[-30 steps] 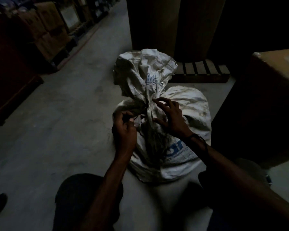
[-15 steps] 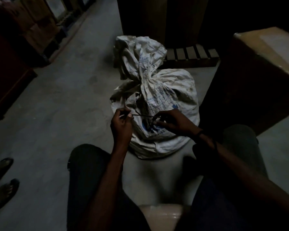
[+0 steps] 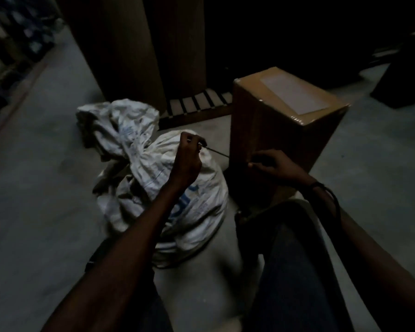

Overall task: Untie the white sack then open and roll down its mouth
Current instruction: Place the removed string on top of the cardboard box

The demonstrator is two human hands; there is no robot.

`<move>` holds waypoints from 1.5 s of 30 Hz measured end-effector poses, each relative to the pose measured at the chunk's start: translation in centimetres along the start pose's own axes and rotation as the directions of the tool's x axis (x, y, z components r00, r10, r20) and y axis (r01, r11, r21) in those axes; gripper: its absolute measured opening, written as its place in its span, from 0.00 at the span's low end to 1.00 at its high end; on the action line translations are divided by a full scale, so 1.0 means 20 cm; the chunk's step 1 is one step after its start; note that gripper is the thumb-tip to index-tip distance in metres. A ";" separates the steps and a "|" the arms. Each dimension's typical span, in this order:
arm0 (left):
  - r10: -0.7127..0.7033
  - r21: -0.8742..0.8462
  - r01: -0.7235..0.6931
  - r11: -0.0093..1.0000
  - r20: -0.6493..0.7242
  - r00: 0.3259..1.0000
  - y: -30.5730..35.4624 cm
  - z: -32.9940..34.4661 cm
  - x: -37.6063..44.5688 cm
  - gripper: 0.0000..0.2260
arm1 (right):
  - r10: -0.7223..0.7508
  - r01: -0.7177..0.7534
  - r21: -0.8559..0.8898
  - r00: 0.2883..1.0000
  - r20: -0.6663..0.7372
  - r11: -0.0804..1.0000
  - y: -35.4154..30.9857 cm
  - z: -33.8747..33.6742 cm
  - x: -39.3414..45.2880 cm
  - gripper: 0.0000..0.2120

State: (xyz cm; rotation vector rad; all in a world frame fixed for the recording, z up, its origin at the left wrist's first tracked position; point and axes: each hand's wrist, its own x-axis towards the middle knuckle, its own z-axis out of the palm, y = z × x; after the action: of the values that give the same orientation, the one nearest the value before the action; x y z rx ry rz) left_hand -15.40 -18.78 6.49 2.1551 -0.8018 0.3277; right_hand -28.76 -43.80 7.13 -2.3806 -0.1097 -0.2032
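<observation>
The crumpled white woven sack (image 3: 153, 178) with blue print lay on the grey concrete floor (image 3: 46, 188). The left hand (image 3: 186, 159) and right hand (image 3: 273, 165) each pinched one end of a thin dark string (image 3: 217, 152), stretched taut between them beside a brown cardboard box (image 3: 280, 121).

The way to the right of the white sack (image 3: 158, 185) is blocked by a tall cardboard box (image 3: 280, 130), with only a thin gap left between them. Behind the sack, a wooden slat pallet (image 3: 197, 104) is set. Open floor (image 3: 41, 188) is seen on its left side.
</observation>
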 end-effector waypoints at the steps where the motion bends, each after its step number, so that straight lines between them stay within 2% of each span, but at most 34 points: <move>1: 0.079 0.025 -0.080 0.996 0.041 0.996 0.06 0.04 0.13 0.16 | 0.030 -0.030 0.003 0.998 -0.048 1.000 0.04 -0.11 0.00 0.08; 4: 0.246 0.131 -0.275 0.952 0.205 0.947 0.24 0.15 0.48 0.18 | 0.134 -0.137 0.000 0.973 -0.185 0.991 0.13 -0.39 0.01 0.09; 8: 0.414 0.298 -0.547 0.782 0.406 0.814 0.36 0.35 0.94 0.21 | 0.192 -0.214 -0.024 0.914 -0.358 0.977 0.26 -0.63 0.06 0.08; 11: 0.433 0.241 -0.555 0.796 0.414 0.801 0.38 0.55 1.24 0.16 | 0.206 -0.246 -0.030 0.866 -0.456 0.969 0.38 -0.73 0.18 0.06; 13: 0.465 0.255 -0.614 0.746 0.461 0.756 0.41 0.66 1.39 0.13 | 0.229 -0.279 -0.020 0.824 -0.517 0.960 0.48 -0.79 0.30 0.05; 15: 0.447 0.306 -0.599 0.740 0.440 0.779 0.39 0.79 1.53 0.11 | 0.269 -0.327 -0.003 0.781 -0.564 0.945 0.57 -0.83 0.42 0.06; 18: 0.396 0.253 -0.509 0.823 0.386 0.833 0.40 1.01 1.66 0.10 | 0.296 -0.401 -0.032 0.724 -0.623 0.915 0.69 -0.89 0.58 0.06; 24: 0.317 0.186 -0.388 0.903 0.320 0.893 0.24 1.38 1.75 0.06 | 0.341 -0.473 -0.074 0.726 -0.597 0.878 0.90 -0.85 0.82 0.04; 27: 0.307 0.155 -0.353 0.923 0.256 0.917 0.20 1.44 1.77 0.07 | 0.337 -0.488 -0.106 0.727 -0.598 0.866 0.92 -0.81 0.85 0.04; 30: 0.279 0.085 -0.298 0.951 0.184 0.943 0.21 1.41 1.76 0.11 | 0.322 -0.493 -0.112 0.707 -0.630 0.862 0.89 -0.79 0.85 0.05; 33: 0.264 -0.014 -0.264 0.965 0.105 0.959 0.22 1.24 1.67 0.10 | 0.311 -0.478 -0.066 0.663 -0.681 0.876 0.80 -0.78 0.81 0.06; 35: 0.282 -0.068 -0.277 0.958 0.073 0.957 0.20 1.09 1.55 0.08 | 0.321 -0.463 -0.032 0.660 -0.680 0.886 0.71 -0.73 0.77 0.08; 39: 0.273 -0.144 -0.266 0.953 0.037 0.961 0.10 0.70 1.15 0.06 | 0.343 -0.385 0.057 0.733 -0.587 0.921 0.46 -0.52 0.66 0.08; 42: 0.152 -0.123 -0.154 0.980 -0.021 0.988 0.01 0.42 0.79 0.03 | 0.314 -0.308 0.100 0.796 -0.518 0.946 0.25 -0.26 0.58 0.06; 45: 0.003 -0.113 -0.010 0.994 -0.060 0.998 -0.11 0.16 0.43 0.02 | 0.296 -0.258 0.150 0.879 -0.375 0.955 0.03 0.05 0.53 0.06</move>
State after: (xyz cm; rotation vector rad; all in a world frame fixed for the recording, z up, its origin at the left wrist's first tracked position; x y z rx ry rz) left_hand -7.60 -23.97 7.17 2.0280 -0.7752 0.3405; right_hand -18.15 -43.37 7.86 -2.1807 0.4031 -0.5216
